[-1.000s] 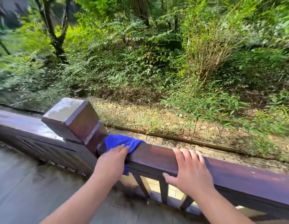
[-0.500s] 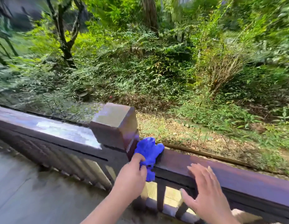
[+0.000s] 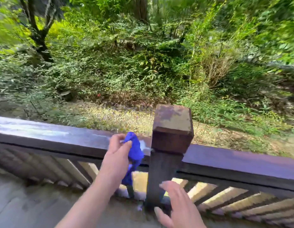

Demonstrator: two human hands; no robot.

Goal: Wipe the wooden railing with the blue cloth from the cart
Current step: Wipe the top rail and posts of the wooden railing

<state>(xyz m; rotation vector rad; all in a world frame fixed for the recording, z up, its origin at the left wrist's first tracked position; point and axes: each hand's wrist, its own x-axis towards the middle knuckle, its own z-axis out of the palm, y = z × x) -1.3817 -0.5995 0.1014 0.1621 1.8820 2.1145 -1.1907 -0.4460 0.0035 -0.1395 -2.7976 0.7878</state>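
The dark wooden railing (image 3: 49,137) runs across the view, split by a square post (image 3: 171,129) with a worn cap. My left hand (image 3: 117,153) grips the bunched blue cloth (image 3: 134,150) on the rail top just left of the post; part of the cloth hangs down over the rail's near face. My right hand (image 3: 177,206) hovers with fingers spread, holding nothing, low in front of the post's base and off the rail. The cart is out of view.
Slanted balusters (image 3: 225,196) fill the space under the rail on both sides. A grey deck floor (image 3: 27,208) lies at the lower left. Beyond the railing are a strip of leaf-strewn ground (image 3: 110,116), dense green bushes and a tree trunk (image 3: 39,38).
The view swung left, so the post now sits centre-right. My left hand carried the cloth from the right of the post to its left. My right hand left the rail and dropped lower.
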